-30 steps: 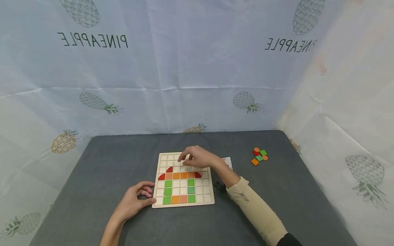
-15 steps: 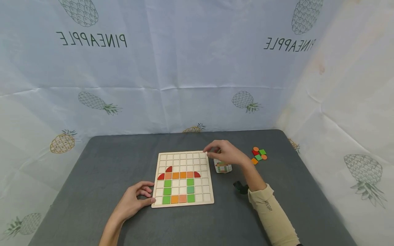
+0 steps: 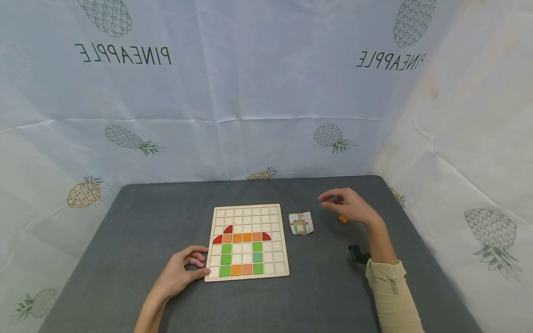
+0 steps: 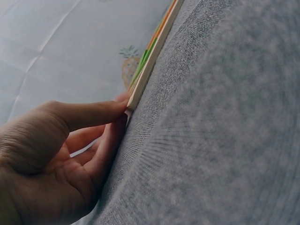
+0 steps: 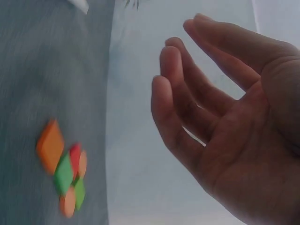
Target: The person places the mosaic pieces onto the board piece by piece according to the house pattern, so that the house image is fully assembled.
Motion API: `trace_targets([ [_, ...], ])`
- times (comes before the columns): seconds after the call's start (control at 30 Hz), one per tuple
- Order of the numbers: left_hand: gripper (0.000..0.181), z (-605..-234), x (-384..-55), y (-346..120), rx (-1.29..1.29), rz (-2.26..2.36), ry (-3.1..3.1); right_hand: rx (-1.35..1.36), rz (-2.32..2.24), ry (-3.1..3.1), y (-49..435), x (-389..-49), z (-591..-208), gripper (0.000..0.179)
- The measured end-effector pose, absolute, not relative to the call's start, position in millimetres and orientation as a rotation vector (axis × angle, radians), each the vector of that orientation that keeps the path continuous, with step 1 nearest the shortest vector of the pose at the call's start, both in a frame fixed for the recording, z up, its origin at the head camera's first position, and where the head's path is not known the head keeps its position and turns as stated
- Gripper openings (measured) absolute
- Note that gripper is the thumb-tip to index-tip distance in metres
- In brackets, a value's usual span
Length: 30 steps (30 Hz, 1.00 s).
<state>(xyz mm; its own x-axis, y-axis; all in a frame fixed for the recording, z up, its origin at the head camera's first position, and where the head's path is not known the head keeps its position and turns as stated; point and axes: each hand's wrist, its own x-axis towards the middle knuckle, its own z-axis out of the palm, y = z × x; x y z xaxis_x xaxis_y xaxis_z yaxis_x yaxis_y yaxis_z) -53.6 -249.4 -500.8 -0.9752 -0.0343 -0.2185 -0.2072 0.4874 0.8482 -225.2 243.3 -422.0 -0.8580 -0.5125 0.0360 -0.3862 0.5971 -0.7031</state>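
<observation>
A square wooden grid board lies on the table, with red, orange and green pieces set in some of its cells. My left hand holds its near left corner; thumb and fingers pinch the edge in the left wrist view. Over the table to the right, my right hand is raised with loosely bent fingers and nothing between them. Beneath it shows an orange square piece. The right wrist view has this orange piece beside several loose pieces: a green square, red and round orange ones.
A small printed pattern card lies just right of the board. The grey table ends at the back against a hanging pineapple-print cloth. A black strap-like thing is at the right wrist.
My right hand has moved right, from above the board past the card to over the loose pieces. That uncovers the card and hides most pieces in the head view. The left hand stays put.
</observation>
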Motion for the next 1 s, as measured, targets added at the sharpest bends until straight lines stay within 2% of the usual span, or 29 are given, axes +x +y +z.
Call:
trace_targets([
  [0.37, 0.063, -501, -55, -248, -0.202, 1.479, 2.571, -0.630, -1.038, 2.710, 302, -233, -449, 0.032],
  [0.67, 0.061, -501, -54, -249, -0.213, 1.488, 2.559, -0.433, -0.986, 2.664, 322, -240, -467, 0.033],
  [1.0, 0.062, -501, -54, -249, -0.206, 1.491, 2.559, -0.457, -1.014, 2.682, 328, -239, -475, 0.031],
])
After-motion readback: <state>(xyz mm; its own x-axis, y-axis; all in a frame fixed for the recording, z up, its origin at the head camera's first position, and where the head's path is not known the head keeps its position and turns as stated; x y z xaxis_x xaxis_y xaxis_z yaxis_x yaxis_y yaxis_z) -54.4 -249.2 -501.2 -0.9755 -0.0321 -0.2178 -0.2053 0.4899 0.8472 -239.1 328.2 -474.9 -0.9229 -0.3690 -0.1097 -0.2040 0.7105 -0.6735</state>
